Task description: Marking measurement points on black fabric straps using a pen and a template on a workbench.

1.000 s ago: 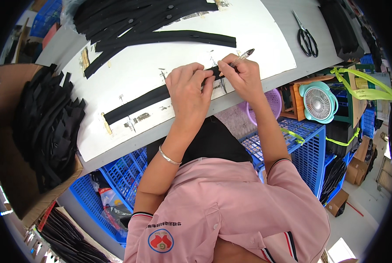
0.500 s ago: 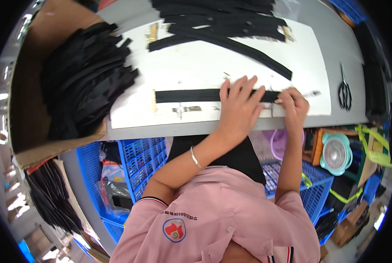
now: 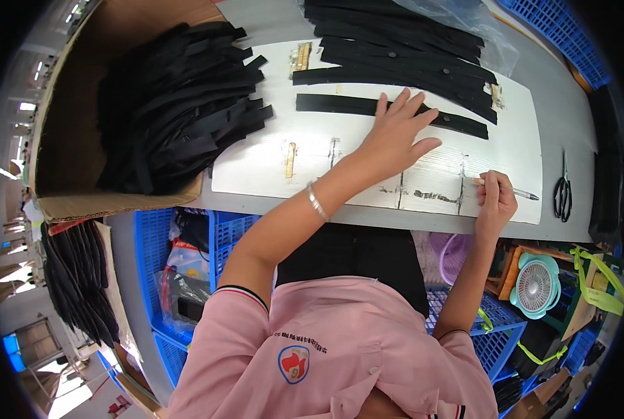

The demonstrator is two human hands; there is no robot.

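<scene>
My left hand (image 3: 399, 136) lies with spread fingers on a black fabric strip (image 3: 333, 104), which stretches left to right across the white board (image 3: 256, 174). In my right hand (image 3: 496, 204) is a slim pen (image 3: 524, 193), its clear end sticking out to the right above the board's near right part. Dark marker lines and short yellowish tape pieces (image 3: 290, 160) mark the board. Beyond the strip under my left hand, a pile of similar black strips (image 3: 395, 38) overlaps the board's far side.
At the left, an open cardboard box (image 3: 67, 157) holds a heap of black strips (image 3: 179, 105). Black-handled scissors (image 3: 562, 195) lie on the grey table right of the board. Blue crates (image 3: 155, 265) and a turquoise fan (image 3: 535, 285) stand below the table edge.
The black strip has moved from the board's near marks toward the far pile, with my left hand on it. My right hand has come away from the strip's right end, holding the pen.
</scene>
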